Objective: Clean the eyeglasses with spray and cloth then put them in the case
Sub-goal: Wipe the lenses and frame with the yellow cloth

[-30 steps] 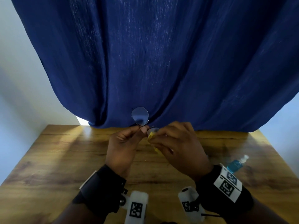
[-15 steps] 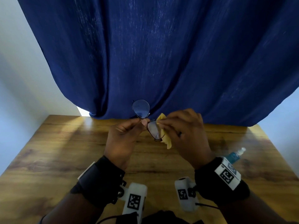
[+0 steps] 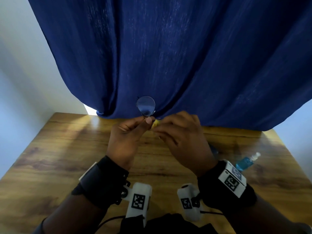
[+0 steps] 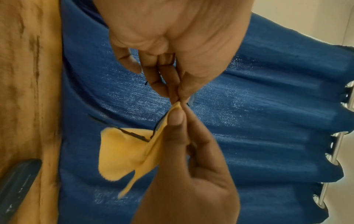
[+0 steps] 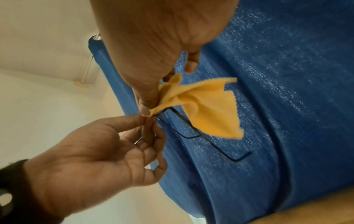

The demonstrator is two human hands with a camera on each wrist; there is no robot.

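Eyeglasses [image 3: 145, 106] are held up in the air above the far edge of the table [image 3: 67, 149], in front of the curtain [image 3: 168, 56], so both hands can work on them without anything pressing on the lenses. The left hand [image 3: 125, 139] pinches the frame near the bridge between thumb and fingertips, which steadies the pair and leaves one lens standing free above the knuckles. The right hand [image 3: 180, 141] pinches the cloth [image 5: 201, 106] over the other lens, thumb on one face and fingers on the other, so that both sides are rubbed at once; the loose rest of the cloth hangs free below the grip. In the right wrist view the temples trail away from the hands, unfolded. The spray [image 3: 245, 162] lies on its side on the table to the right, out of the way, probably because the wetting is done. A dark object, perhaps the case [image 4: 17, 186], lies on the table in the left wrist view; I cannot tell if it is open.

Against the frame half a second ago, the second lens, then showing beside the cloth, is now hidden inside the right hand's pinch, and only a scrap of yellow shows in the head view. The hands have drawn closer together. The upper lens stands much as it did.
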